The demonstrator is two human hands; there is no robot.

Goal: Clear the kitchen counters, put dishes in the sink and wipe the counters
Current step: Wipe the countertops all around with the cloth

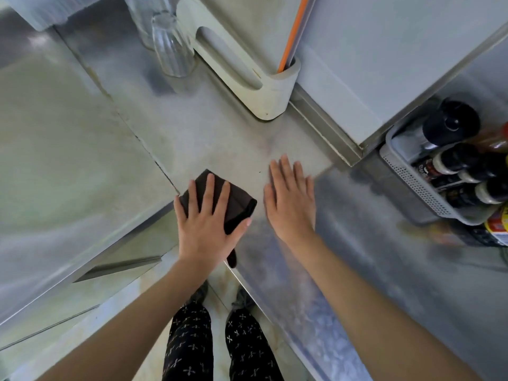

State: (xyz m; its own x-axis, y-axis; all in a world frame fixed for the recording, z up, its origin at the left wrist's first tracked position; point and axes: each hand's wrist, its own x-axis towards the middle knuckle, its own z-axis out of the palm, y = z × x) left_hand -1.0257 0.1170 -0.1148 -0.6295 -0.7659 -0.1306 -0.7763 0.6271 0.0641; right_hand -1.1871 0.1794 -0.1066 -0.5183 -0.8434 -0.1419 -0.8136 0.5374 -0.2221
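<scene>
both flat: left hand (207, 221) presses cloth (236, 200), right hand (291, 204) on counter (214, 133).

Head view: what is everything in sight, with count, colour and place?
counter: one, grey steel, across the frame.
cloth: one, dark brown, folded, at the counter's edge.
glass: one sure, clear, upside down at the back.
rack: one, cream, against the wall.
rod: one, orange, standing in the rack.
basket: one, grey, far right on the counter.
bottles: several, mostly dark, in the basket.
legs: two, black patterned trousers, below.
left hand: flat on the cloth.
right hand: flat over the counter, fingers straight.
</scene>
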